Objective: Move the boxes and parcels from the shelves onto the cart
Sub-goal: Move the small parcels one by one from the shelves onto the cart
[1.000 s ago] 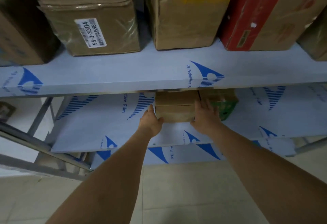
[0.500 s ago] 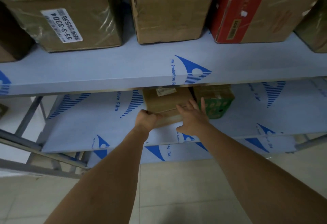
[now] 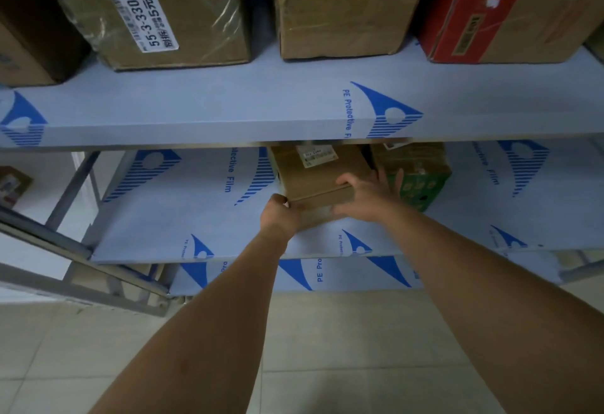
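On the middle shelf (image 3: pixel 183 217), beneath the front edge of the upper shelf (image 3: pixel 228 109): one small flat cardboard box (image 3: pixel 322 173), plain brown, taped along its top, with a small white printed label near its far end; text too small to read. Its near end juts toward the front edge of the middle shelf and sits slightly raised and skewed. Left hand (image 3: pixel 281 214) clenched on the box's near left corner, fingers curled under the edge. Right hand (image 3: pixel 366 197) grasping the near right corner, thumb over the top, fingers (image 3: pixel 387 178) spread along the right side. Both forearms bare, reaching in from below.

Just beside the box, to its right: a brown-and-green carton (image 3: pixel 421 178), green lower half with pale printed figures, touching or nearly touching the right hand.

Both shelves wear pale blue protective film with dark blue logos.

Upper shelf, left to right: dark box (image 3: pixel 29 34) at the left edge; film-wrapped brown box (image 3: pixel 196 14) bearing a white label "55-3-3304"; plain brown box (image 3: pixel 343 8); red-and-brown box (image 3: pixel 490 11). All stand back from the front edge.

Below the shelves: beige tiled floor (image 3: pixel 327 364).
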